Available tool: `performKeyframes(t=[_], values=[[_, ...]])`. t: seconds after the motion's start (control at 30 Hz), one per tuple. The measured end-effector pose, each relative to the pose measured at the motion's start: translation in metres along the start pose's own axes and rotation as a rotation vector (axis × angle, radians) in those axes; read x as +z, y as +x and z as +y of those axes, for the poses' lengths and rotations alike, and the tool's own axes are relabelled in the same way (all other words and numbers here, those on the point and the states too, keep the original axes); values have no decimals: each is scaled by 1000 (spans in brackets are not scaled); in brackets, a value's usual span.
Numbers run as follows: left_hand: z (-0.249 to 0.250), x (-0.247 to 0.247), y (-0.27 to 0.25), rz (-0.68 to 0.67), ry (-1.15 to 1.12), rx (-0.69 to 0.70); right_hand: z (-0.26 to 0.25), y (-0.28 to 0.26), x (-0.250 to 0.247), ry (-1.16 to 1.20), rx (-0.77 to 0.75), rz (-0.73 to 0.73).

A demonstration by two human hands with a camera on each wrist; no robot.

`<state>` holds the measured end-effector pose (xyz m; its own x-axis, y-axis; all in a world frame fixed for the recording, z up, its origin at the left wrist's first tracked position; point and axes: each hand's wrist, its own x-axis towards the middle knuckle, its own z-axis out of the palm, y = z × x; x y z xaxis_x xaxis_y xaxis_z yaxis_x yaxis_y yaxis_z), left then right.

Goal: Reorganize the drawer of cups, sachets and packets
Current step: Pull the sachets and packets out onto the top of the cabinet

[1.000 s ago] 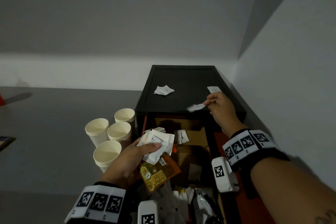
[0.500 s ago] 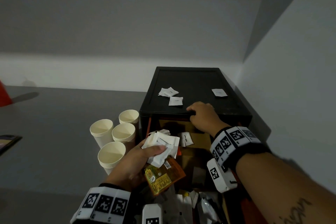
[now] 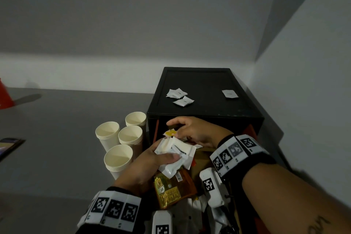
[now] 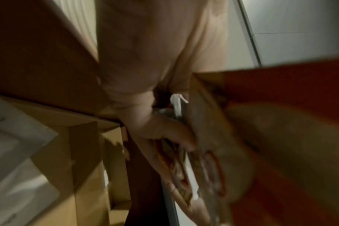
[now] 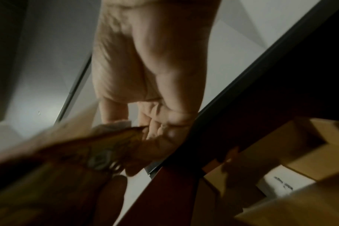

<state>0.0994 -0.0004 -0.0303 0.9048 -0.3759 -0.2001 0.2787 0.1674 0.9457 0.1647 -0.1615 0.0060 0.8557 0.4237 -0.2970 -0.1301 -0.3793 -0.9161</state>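
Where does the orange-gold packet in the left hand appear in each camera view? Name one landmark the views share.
Head: orange-gold packet at lower centre, under the white sachets.
Left wrist: blurred, at right centre, against the fingers.
Right wrist: blurred, at lower left.
Shared landmark: the cardboard dividers in the drawer.

- Four stacks of paper cups [image 3: 121, 144] stand on the floor beside the black cabinet [image 3: 205, 81].
- Four white sachets [image 3: 183, 101] lie on top of the cabinet: three close together and one [image 3: 230, 94] apart to the right.
- One big gold and orange packet [image 3: 171, 190] shows.
- One small yellow sachet [image 3: 170, 132] shows.
- Two hands show: the left hand [image 3: 148, 167] and the right hand [image 3: 191, 131].
- The white sachets [image 3: 176, 153] in the left hand overlap, so I cannot count them.
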Motion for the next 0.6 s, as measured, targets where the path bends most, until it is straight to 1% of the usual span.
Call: performKeyframes(t=[0.07, 0.17, 0.23, 0.27, 0.3, 0.33, 0.4, 0.47, 0.5, 0.53, 0.57, 0.6], values=[[1, 0, 0, -5, 11, 19, 1, -4, -3, 7, -54, 70], [2, -3, -2, 31, -31, 13, 0, -11, -13, 43, -85, 275], [4, -7, -3, 75, -83, 9, 1, -17, -24, -19, -58, 417], [7, -9, -4, 97, -110, 0, 3, -20, -30, -87, -28, 459], [10, -12, -4, 122, -137, -9, 6, -24, -36, -163, 9, 470], [13, -15, -4, 157, -163, -14, 11, -27, -40, -232, 46, 447], [18, -20, -4, 223, -206, -9, 21, -32, -44, -330, 129, 319], [21, -22, -4, 253, -248, 4, 28, -36, -42, -432, 209, 180], [21, -22, -3, 270, -269, 10, 30, -36, -40, -495, 221, 160], [21, -20, -3, 286, -287, 19, 30, -37, -38, -532, 209, 178], [21, -18, -3, 308, -297, 38, 29, -38, -35, -515, 182, 208], [22, -14, -2, 330, -303, 66, 25, -41, -30, -428, 153, 222]])
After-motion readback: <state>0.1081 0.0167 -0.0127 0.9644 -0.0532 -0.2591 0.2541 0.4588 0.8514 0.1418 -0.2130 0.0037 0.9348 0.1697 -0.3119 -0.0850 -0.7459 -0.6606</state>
